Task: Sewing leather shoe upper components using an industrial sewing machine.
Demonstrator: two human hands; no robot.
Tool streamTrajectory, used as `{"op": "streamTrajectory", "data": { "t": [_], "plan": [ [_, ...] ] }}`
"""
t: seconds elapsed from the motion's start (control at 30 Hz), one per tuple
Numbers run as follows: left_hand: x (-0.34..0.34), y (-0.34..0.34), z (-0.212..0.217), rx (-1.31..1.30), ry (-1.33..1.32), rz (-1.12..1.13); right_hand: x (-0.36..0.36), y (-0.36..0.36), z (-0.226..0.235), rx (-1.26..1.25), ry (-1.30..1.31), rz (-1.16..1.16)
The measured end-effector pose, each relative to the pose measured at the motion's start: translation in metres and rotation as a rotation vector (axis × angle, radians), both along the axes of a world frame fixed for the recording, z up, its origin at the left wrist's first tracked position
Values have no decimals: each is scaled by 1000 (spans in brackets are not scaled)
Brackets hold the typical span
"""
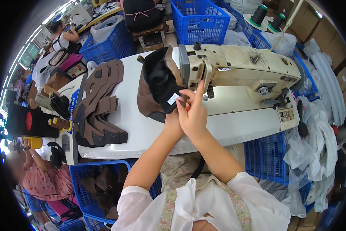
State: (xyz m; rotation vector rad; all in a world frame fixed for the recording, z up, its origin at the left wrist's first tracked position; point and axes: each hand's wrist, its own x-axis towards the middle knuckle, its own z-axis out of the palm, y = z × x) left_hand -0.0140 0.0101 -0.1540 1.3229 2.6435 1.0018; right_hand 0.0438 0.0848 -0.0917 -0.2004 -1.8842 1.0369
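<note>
1. Found brown-black shoe upper (145,94) on white table (142,140), beside sewing machine (234,63).
2. Noted right hand (194,117) pinching upper's edge; could not tell grip of left hand (173,122).
3. Judged wise to keep edge flat.

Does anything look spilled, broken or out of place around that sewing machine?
Nothing looks spilled or broken. Only the crumpled plastic right of the table looks untidy, hanging in loose folds.

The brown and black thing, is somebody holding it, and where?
The right hand seems to pinch the brown-and-black piece at its edge, beside the white label. The left hand is mostly hidden, so its grip can't be told.
</note>
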Motion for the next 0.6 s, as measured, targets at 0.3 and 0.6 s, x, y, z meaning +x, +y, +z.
{"op": "streamTrajectory", "data": {
  "t": [0.3, 0.6],
  "plan": [
    [1, 2, -9, -18, 422, -29, 2, 14, -10, -195, 201, 242],
    [-18, -28, -9, -296, 392, 100, 67, 67, 24, 235, -200, 276]
  ]
}}
